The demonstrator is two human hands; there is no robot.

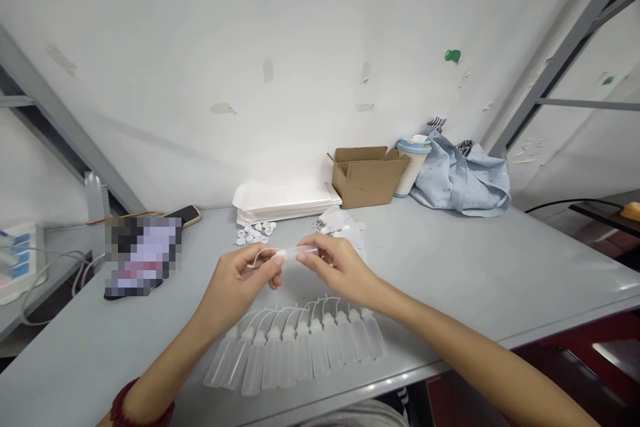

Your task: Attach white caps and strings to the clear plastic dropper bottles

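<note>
My left hand (pixel 255 273) pinches the white neck end of a translucent plastic tube bottle (pixel 296 253), from which a thin white curved tube bends back over the fingers. My right hand (pixel 337 263) grips the other end of the same bottle, which lies level between both hands above the table. Below them, a row of several similar translucent bottles (pixel 289 350) lies side by side, each with a white top and a thin curved tube. Just beyond my hands is a small heap of round white caps (pixel 256 233). Clear and white plastic pieces (pixel 343 223) lie behind my right hand.
A stack of white trays (pixel 287 200) rests against the wall, beside an open cardboard box (pixel 367 177), a lidded cup (pixel 413 167) and a light blue cloth bag (pixel 460 177). Leftward are a blurred-out item (pixel 145 257), a phone (pixel 189 215) and cables on the grey table (pixel 500 267).
</note>
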